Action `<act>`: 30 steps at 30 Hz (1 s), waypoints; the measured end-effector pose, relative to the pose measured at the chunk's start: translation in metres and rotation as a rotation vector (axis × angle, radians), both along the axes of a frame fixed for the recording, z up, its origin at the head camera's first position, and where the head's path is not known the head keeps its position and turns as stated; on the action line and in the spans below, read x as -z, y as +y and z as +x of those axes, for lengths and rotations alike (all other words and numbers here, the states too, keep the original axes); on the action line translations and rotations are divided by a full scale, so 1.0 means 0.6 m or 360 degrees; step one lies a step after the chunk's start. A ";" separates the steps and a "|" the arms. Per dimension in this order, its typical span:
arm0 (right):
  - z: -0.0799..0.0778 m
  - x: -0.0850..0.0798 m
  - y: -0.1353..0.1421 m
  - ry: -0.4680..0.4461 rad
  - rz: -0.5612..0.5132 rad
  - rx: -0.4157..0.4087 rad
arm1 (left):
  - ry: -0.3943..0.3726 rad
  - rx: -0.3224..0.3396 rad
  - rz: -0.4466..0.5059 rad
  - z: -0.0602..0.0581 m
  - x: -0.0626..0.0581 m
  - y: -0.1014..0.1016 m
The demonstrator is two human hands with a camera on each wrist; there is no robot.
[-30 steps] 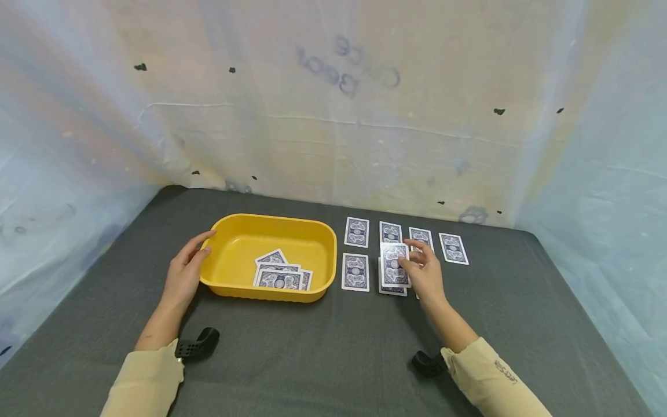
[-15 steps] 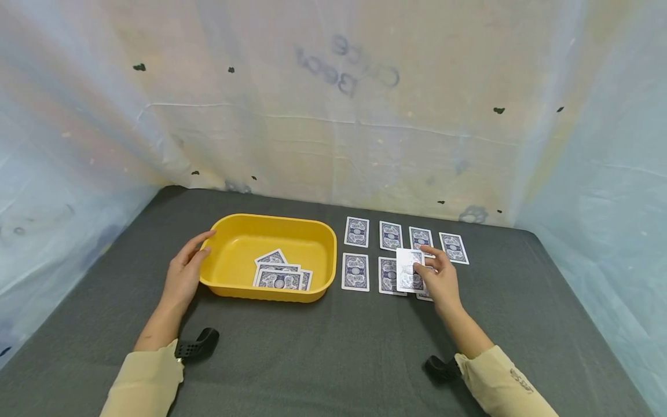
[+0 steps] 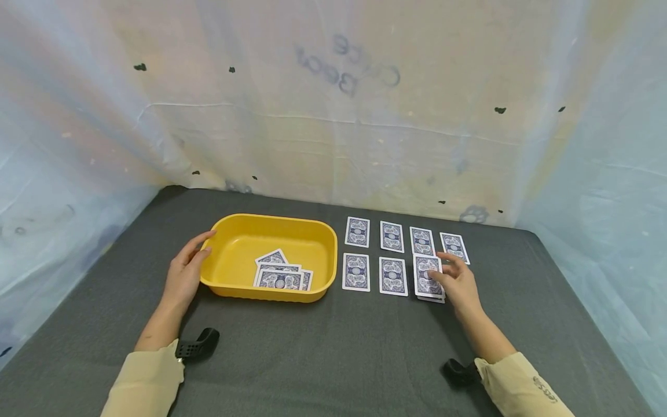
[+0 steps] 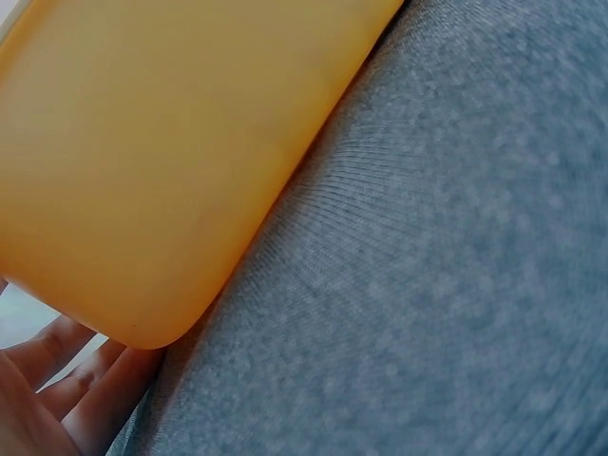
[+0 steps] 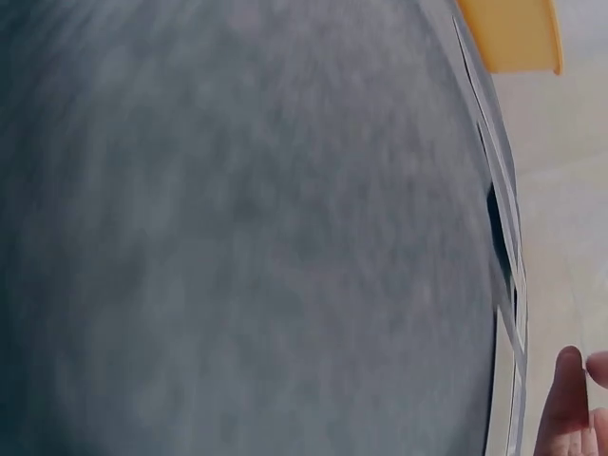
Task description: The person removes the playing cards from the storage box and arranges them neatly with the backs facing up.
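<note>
Hands (image 3: 183,269) (image 3: 460,286) pinch 1 tray (image 3: 266,293) (left) and 1 card (image 3: 423,285) (right); 4 visible cards (image 3: 280,280) inside, 7 cards (image 3: 393,276) outside.

A person's left hand (image 3: 182,269) rests with fingers extended against the left end of a yellow tray (image 3: 271,240); the right hand (image 3: 460,282), well right of the tray, holds a pinch between thumb and fingers (both forearms (image 3: 157,327) slant inward).

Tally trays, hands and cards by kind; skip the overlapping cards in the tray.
Trays: 1 yellow tray
Hands: 2 (left hand, right hand)
Cards: 8 (4 back-row cards, 3 front-row cards, one mostly covered, 1 held card)
Total: 11
</note>
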State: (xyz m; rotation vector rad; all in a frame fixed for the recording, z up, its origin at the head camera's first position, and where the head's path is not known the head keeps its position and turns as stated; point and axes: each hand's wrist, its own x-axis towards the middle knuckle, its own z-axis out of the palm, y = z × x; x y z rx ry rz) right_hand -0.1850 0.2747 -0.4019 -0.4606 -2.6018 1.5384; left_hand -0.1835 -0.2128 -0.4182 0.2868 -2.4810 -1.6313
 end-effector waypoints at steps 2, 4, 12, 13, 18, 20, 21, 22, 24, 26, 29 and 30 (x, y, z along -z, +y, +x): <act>0.002 -0.002 0.008 -0.0024 0.0019 -0.0013 | 0.0002 0.0001 -0.0004 0.000 0.000 0.000; 0.005 -0.004 0.016 -0.0052 0.0038 -0.0013 | 0.0007 0.0000 -0.0013 0.000 0.001 0.000; 0.011 -0.005 0.044 -0.0201 0.0096 0.0025 | 0.0013 0.0000 -0.0017 0.000 0.000 0.000; 0.011 -0.004 0.047 -0.0215 0.0106 0.0029 | 0.0011 0.0000 -0.0016 0.000 0.000 0.000; 0.013 -0.001 0.065 -0.0239 0.0147 0.0062 | 0.0002 0.0004 -0.0013 0.000 0.000 0.000; 0.013 -0.001 0.072 -0.0237 0.0171 0.0069 | 0.0002 0.0005 -0.0012 0.000 0.001 -0.001; 0.013 0.000 0.074 -0.0231 0.0177 0.0090 | 0.0003 0.0005 -0.0011 0.000 0.001 -0.001; 0.014 -0.001 0.077 -0.0231 0.0188 0.0078 | 0.0005 0.0006 -0.0011 0.000 0.001 -0.001; 0.014 -0.001 0.083 -0.0242 0.0204 0.0079 | 0.0008 0.0005 -0.0009 0.000 0.002 -0.001; 0.013 -0.002 0.089 -0.0266 0.0208 0.0074 | 0.0013 0.0004 -0.0010 0.000 0.003 -0.001; 0.013 -0.001 0.097 -0.0306 0.0230 0.0041 | 0.0025 0.0009 -0.0006 0.000 0.003 -0.002; 0.014 -0.001 0.099 -0.0310 0.0232 0.0031 | 0.0028 0.0011 -0.0007 -0.001 0.003 -0.002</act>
